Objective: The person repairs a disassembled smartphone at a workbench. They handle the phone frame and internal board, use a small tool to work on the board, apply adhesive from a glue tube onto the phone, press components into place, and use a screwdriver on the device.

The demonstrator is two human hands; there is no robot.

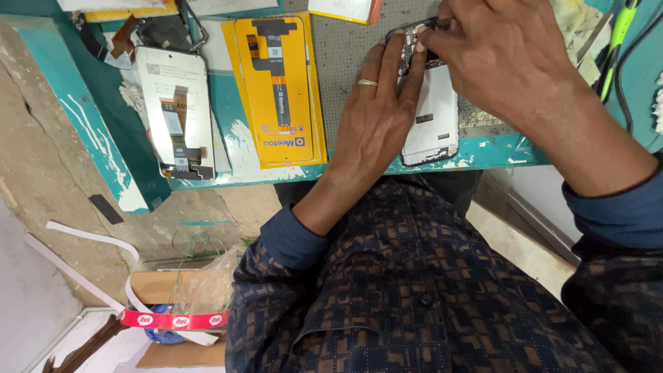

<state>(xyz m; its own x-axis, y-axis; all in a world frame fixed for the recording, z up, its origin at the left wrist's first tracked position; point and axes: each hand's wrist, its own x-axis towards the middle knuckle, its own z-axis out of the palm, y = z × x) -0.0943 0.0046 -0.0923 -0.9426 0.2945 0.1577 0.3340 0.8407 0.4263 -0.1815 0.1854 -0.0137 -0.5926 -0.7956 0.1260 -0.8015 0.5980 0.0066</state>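
An opened phone frame (434, 114) lies on a grey mat (345, 69) at the table's front edge, white inside, with its dark top end under my fingers. My left hand (376, 114), a ring on one finger, lies flat along the phone's left side and its fingertips press the top end. My right hand (494, 52) comes in from the right, its fingers pinched at the phone's top edge; what they pinch is hidden.
A yellow-backed screen panel (280, 86) and a white-backed panel with a flex cable (174, 110) lie to the left on the teal table (483, 148). A green tool (616, 41) lies at the right. Below, a cardboard box (166, 311) with plastic wrap sits on the floor.
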